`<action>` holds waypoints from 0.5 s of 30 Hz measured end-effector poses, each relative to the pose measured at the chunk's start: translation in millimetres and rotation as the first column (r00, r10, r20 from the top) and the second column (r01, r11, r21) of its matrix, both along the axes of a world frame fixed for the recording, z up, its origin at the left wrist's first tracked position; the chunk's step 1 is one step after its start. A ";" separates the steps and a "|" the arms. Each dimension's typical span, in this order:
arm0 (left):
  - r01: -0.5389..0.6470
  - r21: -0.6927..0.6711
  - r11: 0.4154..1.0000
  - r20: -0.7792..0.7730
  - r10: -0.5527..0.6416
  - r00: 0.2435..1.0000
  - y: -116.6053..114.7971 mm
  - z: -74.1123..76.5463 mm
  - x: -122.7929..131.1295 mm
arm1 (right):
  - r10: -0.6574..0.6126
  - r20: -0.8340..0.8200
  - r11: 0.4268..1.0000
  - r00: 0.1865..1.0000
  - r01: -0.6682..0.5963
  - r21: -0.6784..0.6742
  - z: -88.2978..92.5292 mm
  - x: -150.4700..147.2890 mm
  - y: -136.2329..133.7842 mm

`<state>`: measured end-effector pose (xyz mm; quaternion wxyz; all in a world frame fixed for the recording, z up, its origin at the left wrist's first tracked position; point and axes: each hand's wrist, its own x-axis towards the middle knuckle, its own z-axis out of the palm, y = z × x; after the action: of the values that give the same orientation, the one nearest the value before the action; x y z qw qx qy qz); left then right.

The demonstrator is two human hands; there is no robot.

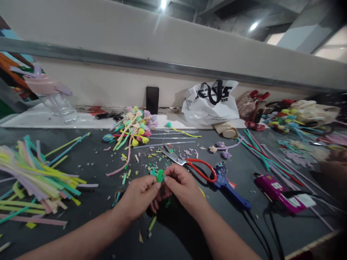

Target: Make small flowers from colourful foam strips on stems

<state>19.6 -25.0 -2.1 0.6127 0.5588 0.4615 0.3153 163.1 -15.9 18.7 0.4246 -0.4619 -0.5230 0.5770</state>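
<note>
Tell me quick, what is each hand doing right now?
Left hand: closed, fingertips pinching the green fuzzy piece.
Right hand: closed, pinching the same green fuzzy piece from the other side.

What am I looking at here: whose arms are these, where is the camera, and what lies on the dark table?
There is no machine: these are one person's bare arms, filmed by a camera worn on their head, looking forward and down. The left hand and right hand both pinch a small green fuzzy piece between fingertips. On the dark table lie a heap of coloured fuzzy stems at left, a bunch of small fuzzy flowers, red-handled scissors, a blue glue gun and a magenta corded tool. A white plastic bag sits by the wall.
</note>
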 end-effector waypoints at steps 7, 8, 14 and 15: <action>0.059 0.017 0.998 0.032 -0.060 0.998 2.0 4.5 -2.2 | 0.022 -0.089 0.999 0.996 -0.024 -0.021 -1.3 2.4 3.1; 0.056 0.007 0.998 0.029 -0.056 0.998 2.3 5.5 -2.3 | 0.026 -0.088 0.999 0.996 -0.028 -0.022 -1.5 3.4 3.2; 0.001 0.098 0.995 -0.080 0.007 0.997 2.4 12.9 -4.0 | 0.048 -0.045 0.998 0.998 -0.049 -0.036 -2.8 6.9 4.0; -0.014 0.184 0.983 -0.127 0.037 0.991 2.3 13.9 -4.7 | 0.047 -0.032 0.998 0.998 -0.048 -0.034 -2.6 7.0 4.1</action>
<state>14.8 -22.7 11.8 0.5233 0.6261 0.4765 0.3272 170.1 -11.8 16.1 0.4108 -0.4473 -0.5171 0.6032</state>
